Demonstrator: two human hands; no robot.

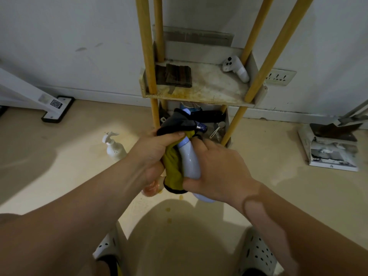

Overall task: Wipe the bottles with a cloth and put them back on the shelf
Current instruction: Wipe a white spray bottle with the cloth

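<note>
By my judgement I'm mid-wipe on one bottle, with most of the job still to do. The pale blue bottle [190, 162] is off the floor between my two hands, just short of the shelf [199, 96]. My left hand [157, 148] is curled tight round the yellow-and-black cloth [172, 166], bunching it over the bottle's neck and left side. My right hand [217, 168] wraps the bottle's lower body from the right, thumb near the base.

Out to the left of my left hand a white pump bottle [114, 147] stands on the floor. Just under that hand an orange bottle [152, 189] shows, blurred. Neither is on the shelf, and I cannot tell whether either is wiped. The tier beyond my hands carries a white controller [236, 68] and a folded dark cloth [175, 75], no bottles.
</note>
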